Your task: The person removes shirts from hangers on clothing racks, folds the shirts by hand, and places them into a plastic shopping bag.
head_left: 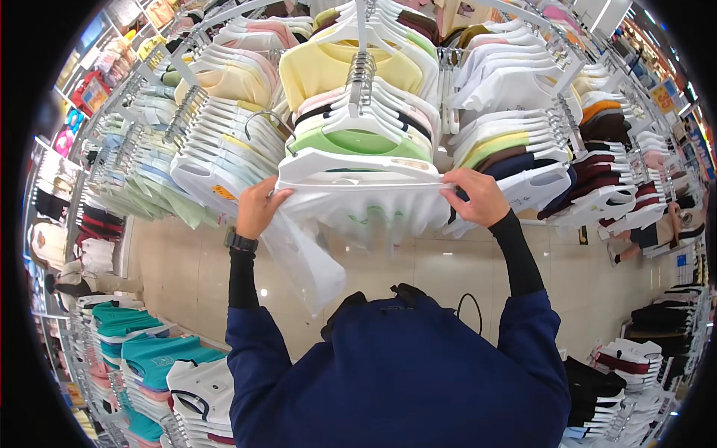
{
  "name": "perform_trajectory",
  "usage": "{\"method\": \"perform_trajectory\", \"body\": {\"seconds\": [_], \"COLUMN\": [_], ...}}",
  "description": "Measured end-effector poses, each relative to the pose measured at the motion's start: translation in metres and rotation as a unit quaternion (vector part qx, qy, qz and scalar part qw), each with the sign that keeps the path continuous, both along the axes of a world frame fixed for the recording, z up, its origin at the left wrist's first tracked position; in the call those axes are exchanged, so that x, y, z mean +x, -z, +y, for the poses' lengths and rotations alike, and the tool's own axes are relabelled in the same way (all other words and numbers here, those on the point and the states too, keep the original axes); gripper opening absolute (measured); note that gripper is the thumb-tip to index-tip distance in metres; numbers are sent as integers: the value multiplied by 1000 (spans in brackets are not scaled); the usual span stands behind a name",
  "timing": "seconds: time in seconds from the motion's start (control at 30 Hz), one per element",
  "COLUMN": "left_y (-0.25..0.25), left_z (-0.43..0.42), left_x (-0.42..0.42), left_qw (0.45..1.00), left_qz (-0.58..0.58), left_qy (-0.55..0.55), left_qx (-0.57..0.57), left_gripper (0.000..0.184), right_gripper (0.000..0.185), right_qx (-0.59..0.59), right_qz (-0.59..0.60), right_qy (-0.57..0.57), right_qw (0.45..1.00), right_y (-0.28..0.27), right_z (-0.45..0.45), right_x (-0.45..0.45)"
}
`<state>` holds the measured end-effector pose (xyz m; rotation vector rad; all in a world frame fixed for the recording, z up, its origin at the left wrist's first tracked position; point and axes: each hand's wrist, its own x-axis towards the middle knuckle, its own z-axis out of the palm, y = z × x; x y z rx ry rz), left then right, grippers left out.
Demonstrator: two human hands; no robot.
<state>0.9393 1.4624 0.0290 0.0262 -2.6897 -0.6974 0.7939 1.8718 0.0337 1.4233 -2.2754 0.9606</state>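
Note:
A white shirt (328, 205) with a green print is stretched sideways in front of me, held at both ends. My left hand (258, 209) pinches its upper left edge, and a watch sits on that wrist. At the opposite end, my right hand (476, 196) grips the upper right edge between thumb and fingers. A white hanger (343, 163) lies tilted just behind the shirt's top edge, its metal hook towards the upper left. Thin, translucent white material (310, 261) hangs below the left side; I cannot tell whether it is a bag or part of the shirt.
Straight ahead, a rack carries a light green shirt (351, 140) and a yellow shirt (332, 63). White shirts (508, 67) hang to the right. Behind me are teal shirts (168, 358). Tiled floor (418, 269) lies below. A person (650, 231) is at the far right.

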Motion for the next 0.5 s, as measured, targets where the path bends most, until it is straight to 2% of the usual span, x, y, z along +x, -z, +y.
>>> {"method": "perform_trajectory", "body": {"seconds": [0.1, 0.3, 0.5], "left_y": [1, 12, 9], "left_z": [-3, -4, 0], "left_x": [5, 5, 2], "left_qw": [999, 996, 993], "left_qz": [-40, -41, -37], "left_qy": [15, 43, 38], "left_qx": [19, 61, -101], "left_gripper": [30, 29, 29], "right_gripper": [18, 17, 19], "right_qx": [18, 19, 110], "right_qz": [-2, 26, 48], "right_qy": [-5, -28, -24], "right_qw": [1000, 999, 992], "right_y": [-7, 3, 12], "right_z": [-1, -8, -4], "right_x": [3, -6, -11]}}
